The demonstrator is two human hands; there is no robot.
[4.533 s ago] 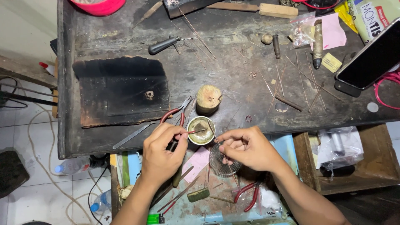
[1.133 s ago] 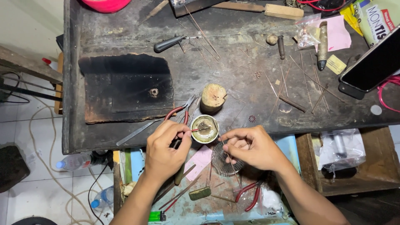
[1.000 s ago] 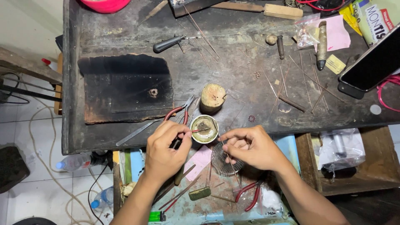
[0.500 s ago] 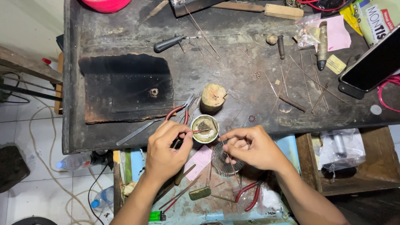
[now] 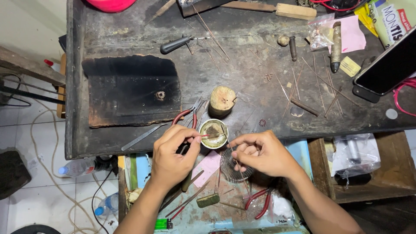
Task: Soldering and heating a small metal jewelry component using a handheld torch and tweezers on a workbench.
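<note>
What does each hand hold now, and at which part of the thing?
The left hand pinches a thin stick-like tool near its tip, over the small round dish. The right hand pinches a thin wire along its middle.

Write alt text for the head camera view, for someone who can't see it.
Seen from above, a person's left hand dips a thin stick into a small round tin at the edge of a dark workbench, while the right hand pinches a fine wire. Red-handled pliers lie beside the tin.

Dark, scarred wooden workbench [image 5: 130, 39] carries a charred black slab [image 5: 125, 86], a small round tin [image 5: 213, 133], a wooden stump [image 5: 222, 100], possibly copper wire rods [image 5: 320, 82].
</note>
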